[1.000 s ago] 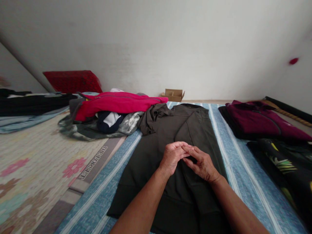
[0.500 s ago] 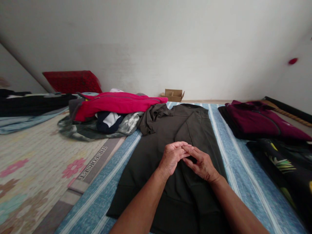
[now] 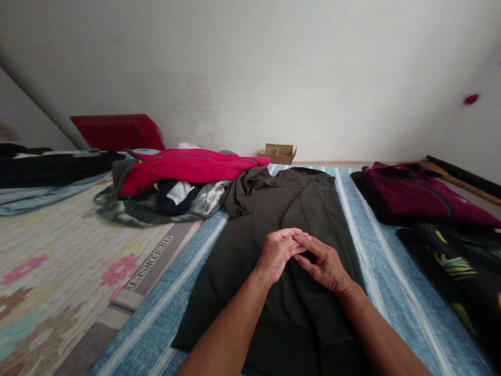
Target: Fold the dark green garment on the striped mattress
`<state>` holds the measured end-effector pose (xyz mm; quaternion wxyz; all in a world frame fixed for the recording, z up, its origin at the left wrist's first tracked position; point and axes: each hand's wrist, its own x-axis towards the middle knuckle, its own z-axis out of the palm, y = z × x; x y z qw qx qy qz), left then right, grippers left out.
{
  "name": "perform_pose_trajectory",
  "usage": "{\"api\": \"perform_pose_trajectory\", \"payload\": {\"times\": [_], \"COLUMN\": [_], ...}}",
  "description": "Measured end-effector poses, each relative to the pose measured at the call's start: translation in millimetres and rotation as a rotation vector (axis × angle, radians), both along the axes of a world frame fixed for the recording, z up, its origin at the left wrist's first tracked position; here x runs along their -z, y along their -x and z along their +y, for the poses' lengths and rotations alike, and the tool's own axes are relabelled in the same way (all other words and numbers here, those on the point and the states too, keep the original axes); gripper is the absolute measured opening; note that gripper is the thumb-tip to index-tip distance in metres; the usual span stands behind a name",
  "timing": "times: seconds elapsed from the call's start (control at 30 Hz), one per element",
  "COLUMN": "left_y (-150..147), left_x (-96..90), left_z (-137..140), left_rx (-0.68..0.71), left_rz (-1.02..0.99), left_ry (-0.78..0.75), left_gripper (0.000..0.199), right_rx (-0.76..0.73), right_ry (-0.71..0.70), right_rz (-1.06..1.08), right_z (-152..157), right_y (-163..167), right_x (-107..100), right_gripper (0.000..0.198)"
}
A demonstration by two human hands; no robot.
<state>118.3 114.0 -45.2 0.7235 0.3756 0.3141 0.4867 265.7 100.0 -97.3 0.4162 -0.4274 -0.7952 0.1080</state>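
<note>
Left hand point(image 3: 275, 255) and right hand point(image 3: 325, 265) meet, loosely curved, gripping no cloth; bunched far-left sleeve point(image 3: 246, 194) of dark top point(image 3: 230, 277), if tugged, may drag pink jacket point(image 3: 195, 163).

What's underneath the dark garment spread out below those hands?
Blue striped cloth shows on both sides of the dark garment, so that is probably what it lies on. Anything else directly beneath is covered.

Forearms point(image 3: 227, 331) hide parts of the dark garment point(image 3: 242, 250); black clothes point(image 3: 50, 169) left of it and patterned clothing point(image 3: 454, 263) right of it are cut off.
</note>
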Motion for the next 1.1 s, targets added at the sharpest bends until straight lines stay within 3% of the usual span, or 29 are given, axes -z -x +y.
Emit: {"api": "perform_pose_trajectory", "payload": {"times": [0.13,0.4,0.67,0.8,0.93,1.1], "left_y": [1.2,12.8,16.2,43.0,82.0,103.3], "left_x": [3.0,0.5,11.0,-1.4,-19.1,-21.6], "left_z": [2.1,8.4,15.8,47.9,92.9,136.3], "left_rx": [-0.047,-0.170,-0.089,-0.286,-0.491,-0.640], "left_rz": [0.014,0.258,0.582,1.116,1.417,1.665], "left_ry": [0.043,0.070,-0.074,-0.366,-0.375,-0.356], "left_gripper": [0.020,0.015,0.014,0.018,0.027,0.034], "right_rx": [-0.020,0.064,0.074,0.098,0.139,0.144], "right_ry": [-0.006,-0.009,0.006,-0.008,-0.029,-0.066], "right_rz": [0.029,0.049,0.032,0.020,-0.007,-0.055], "right_z": [0.0,-0.7,0.3,0.2,0.1,2.7], "right_y": [0.5,3.7,7.1,7.9,7.8,7.7], "right_x": [-1.8,3.6,5.1,8.1,11.4,14.8], "right_gripper": [0.048,0.046,0.028,0.027,0.027,0.025]}}
